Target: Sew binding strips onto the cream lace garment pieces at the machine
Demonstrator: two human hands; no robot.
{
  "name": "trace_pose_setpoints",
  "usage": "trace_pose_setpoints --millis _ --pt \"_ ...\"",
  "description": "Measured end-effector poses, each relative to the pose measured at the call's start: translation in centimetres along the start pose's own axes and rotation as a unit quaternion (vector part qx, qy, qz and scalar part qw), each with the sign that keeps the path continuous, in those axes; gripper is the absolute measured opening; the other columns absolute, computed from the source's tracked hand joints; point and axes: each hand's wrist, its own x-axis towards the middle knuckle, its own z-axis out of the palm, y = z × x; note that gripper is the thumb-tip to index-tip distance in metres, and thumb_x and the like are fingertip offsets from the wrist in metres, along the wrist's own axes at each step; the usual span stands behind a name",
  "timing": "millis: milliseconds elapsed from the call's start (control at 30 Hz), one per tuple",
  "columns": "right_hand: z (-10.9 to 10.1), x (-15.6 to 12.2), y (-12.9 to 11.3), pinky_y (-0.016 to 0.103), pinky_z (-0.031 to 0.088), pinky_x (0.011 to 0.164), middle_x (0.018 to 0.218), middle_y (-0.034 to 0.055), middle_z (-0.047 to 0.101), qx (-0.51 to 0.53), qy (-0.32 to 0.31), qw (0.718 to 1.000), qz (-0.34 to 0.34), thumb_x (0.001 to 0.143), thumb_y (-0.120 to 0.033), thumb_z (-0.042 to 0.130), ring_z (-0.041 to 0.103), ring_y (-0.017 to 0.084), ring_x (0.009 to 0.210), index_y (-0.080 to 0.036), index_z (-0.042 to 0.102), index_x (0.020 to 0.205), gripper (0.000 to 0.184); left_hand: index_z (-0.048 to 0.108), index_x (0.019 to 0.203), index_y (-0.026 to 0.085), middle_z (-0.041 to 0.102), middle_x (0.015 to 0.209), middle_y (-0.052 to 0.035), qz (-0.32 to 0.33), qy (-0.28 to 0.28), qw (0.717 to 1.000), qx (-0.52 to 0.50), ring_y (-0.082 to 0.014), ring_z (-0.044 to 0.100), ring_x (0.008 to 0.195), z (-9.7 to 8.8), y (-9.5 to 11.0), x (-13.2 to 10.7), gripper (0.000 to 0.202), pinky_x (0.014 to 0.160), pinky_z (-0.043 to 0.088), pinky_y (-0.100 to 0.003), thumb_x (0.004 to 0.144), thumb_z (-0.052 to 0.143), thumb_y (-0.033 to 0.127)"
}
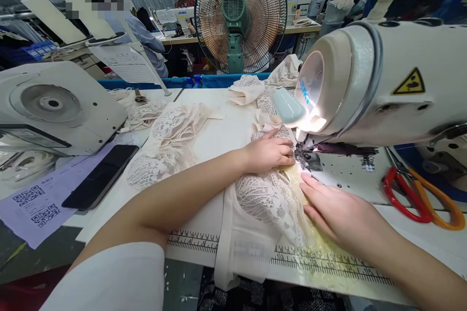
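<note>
A cream lace bra (266,199) lies on the table at the sewing machine, one part under the presser foot (299,153). My left hand (268,153) rests palm down on the lace just left of the foot, fingers spread and lightly bent. To the right and nearer me, my right hand (333,204) lies along the bra's edge with its fingers stretched toward the foot. Both hands touch the fabric without visibly grasping it. A lamp lights the needle area, and the needle itself is hard to make out.
Red-handled scissors (404,199) and orange-handled ones lie right. More lace pieces (171,131) are at left and behind the machine head (394,77). A phone (102,175) rests on printed paper (36,204). Behind stand a large fan (237,14) and a person in stripes (142,39).
</note>
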Motion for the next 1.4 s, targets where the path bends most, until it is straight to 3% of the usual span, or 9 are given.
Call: trace_pose_setpoints --millis 300,433,667,800,900,967,1067,1167,1400 --pt "0.0 -0.1 0.0 0.030 0.058 0.057 0.119 0.0141 0.062 0.013 0.008 1.000 -0.003 0.089 -0.025 0.026 0.068 0.022 0.085 -0.008 0.064 0.107 0.045 0.064 0.109 0.021 0.059 0.121 -0.0084 -0.044 0.029 0.999 0.009 -0.0278 0.043 0.121 -0.1 -0.6 0.0 0.029 0.106 0.011 -0.061 0.086 0.047 0.014" --pt "-0.3 -1.2 0.1 0.033 0.058 0.068 0.122 0.0147 0.060 0.058 0.022 0.998 0.018 0.091 -0.027 0.029 0.066 0.023 0.094 -0.009 0.061 0.111 0.042 0.068 0.095 0.017 0.063 0.111 -0.0088 -0.044 0.063 0.997 -0.021 -0.0235 0.051 0.110 -2.1 1.6 -0.6 0.024 0.103 0.029 -0.047 0.082 0.048 0.015" --pt "-1.9 -3.9 -1.3 0.027 0.053 0.063 0.089 0.0063 0.067 0.252 0.045 0.952 0.168 0.090 -0.035 0.040 0.064 0.018 0.079 -0.022 0.059 0.086 0.024 0.061 0.079 0.016 0.061 0.079 -0.0044 -0.061 -0.117 0.981 -0.142 -0.0182 0.054 0.079 -3.6 4.6 0.0 0.005 0.068 0.042 -0.029 0.074 0.060 0.019" --pt "-2.1 -4.7 -4.2 0.026 0.050 0.055 0.099 0.0084 0.063 0.332 0.054 0.885 0.321 0.089 -0.044 0.040 0.060 0.016 0.071 -0.021 0.047 0.122 0.040 0.045 0.066 0.017 0.049 0.066 0.0016 -0.147 0.060 0.900 -0.407 -0.0097 0.046 0.062 -2.9 3.5 -0.5 0.012 0.059 0.037 -0.022 0.077 0.049 0.017" --pt "-2.1 -3.8 -6.1 0.027 0.052 0.061 0.110 0.0085 0.061 0.400 0.056 0.872 0.276 0.090 -0.043 0.040 0.061 0.016 0.080 -0.025 0.019 0.144 0.061 0.039 0.066 0.019 0.040 0.057 0.0055 -0.221 0.180 0.802 -0.524 -0.0075 0.037 0.052 -2.2 3.3 -0.9 0.016 0.050 0.031 -0.021 0.078 0.047 0.025" --pt "-2.2 -2.6 -6.6 0.027 0.051 0.062 0.095 0.0054 0.064 0.423 0.022 0.883 0.204 0.090 -0.040 0.040 0.061 0.016 0.076 -0.024 0.035 0.138 0.051 0.036 0.067 0.019 0.039 0.054 0.0064 -0.286 0.212 0.778 -0.517 -0.0076 0.035 0.049 -1.8 3.7 -1.0 0.016 0.047 0.029 -0.020 0.078 0.046 0.025" --pt "-2.4 -1.0 -6.1 0.027 0.049 0.058 0.071 0.0029 0.063 0.399 -0.001 0.897 0.190 0.090 -0.035 0.038 0.060 0.016 0.066 -0.021 0.065 0.097 0.032 0.042 0.072 0.019 0.047 0.060 0.0037 -0.359 0.194 0.833 -0.373 -0.0102 0.043 0.055 -1.5 4.6 -1.3 0.005 0.053 0.035 -0.022 0.077 0.043 0.020" --pt "-2.4 -0.4 -4.9 0.028 0.046 0.054 0.067 0.0029 0.065 0.332 0.014 0.911 0.243 0.090 -0.033 0.036 0.061 0.018 0.063 -0.022 0.063 0.071 0.035 0.051 0.101 0.018 0.058 0.080 -0.0018 -0.355 0.072 0.913 -0.190 -0.0156 0.053 0.070 -1.8 5.5 -1.9 0.025 0.059 0.039 -0.025 0.078 0.043 0.016" --pt "-1.5 -1.1 -3.5 0.030 0.051 0.061 0.092 0.0036 0.072 0.276 -0.049 0.922 0.266 0.085 -0.025 0.036 0.067 0.020 0.077 -0.020 0.061 0.116 0.040 0.040 0.133 0.037 0.058 0.104 -0.0085 -0.279 -0.148 0.947 -0.062 -0.0231 0.061 0.077 -3.3 7.3 -1.7 0.048 0.059 0.039 -0.027 0.086 0.041 0.028"
